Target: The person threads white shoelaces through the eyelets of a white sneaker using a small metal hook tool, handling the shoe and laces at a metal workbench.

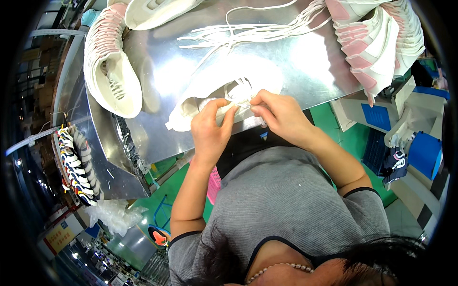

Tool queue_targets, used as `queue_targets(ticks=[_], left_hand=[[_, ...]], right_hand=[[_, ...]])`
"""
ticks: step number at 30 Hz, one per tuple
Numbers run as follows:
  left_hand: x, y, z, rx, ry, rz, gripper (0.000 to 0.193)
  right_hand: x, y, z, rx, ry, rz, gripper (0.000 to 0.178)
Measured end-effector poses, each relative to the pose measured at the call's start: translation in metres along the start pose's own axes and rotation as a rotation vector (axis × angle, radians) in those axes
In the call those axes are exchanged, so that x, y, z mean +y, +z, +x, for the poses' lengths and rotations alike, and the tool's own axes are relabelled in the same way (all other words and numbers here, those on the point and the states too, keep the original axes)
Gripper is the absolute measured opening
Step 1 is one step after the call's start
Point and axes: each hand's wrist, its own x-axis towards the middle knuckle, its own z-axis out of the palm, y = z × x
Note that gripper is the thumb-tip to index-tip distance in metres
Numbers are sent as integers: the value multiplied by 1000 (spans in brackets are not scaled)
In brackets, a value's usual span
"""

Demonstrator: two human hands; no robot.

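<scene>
A white shoe upper (183,114) lies on the shiny metal table (157,138) just before me, its opening facing up and its toe washed out by glare. White lacing (238,90) runs across its front. At that lacing my left hand (212,125) pinches a white shoelace between thumb and fingertips. Close beside it, my right hand (281,114) has thumb and forefinger closed on the shoelace too. Both hands rest near the upper's edge, fingertips almost meeting. The exact path of the lace between the fingers is too bright to make out.
A nested row of white and pink uppers (112,62) curves along the left, with another white upper (160,12) beside it. Loose white shoelaces (267,31) lie at the back. Stacked pink and white uppers (372,47) stand at the right edge. Blue bins (422,152) sit below right.
</scene>
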Motion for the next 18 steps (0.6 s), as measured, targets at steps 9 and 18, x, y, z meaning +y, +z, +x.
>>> queue_targets(ticks=[9, 18], left_hand=[[3, 8, -11, -51, 47, -44, 19], [3, 9, -21, 3, 312, 117, 21]], right_hand=[[-3, 16, 6, -1, 91, -158, 19], [-26, -13, 29, -117, -243, -240, 18]])
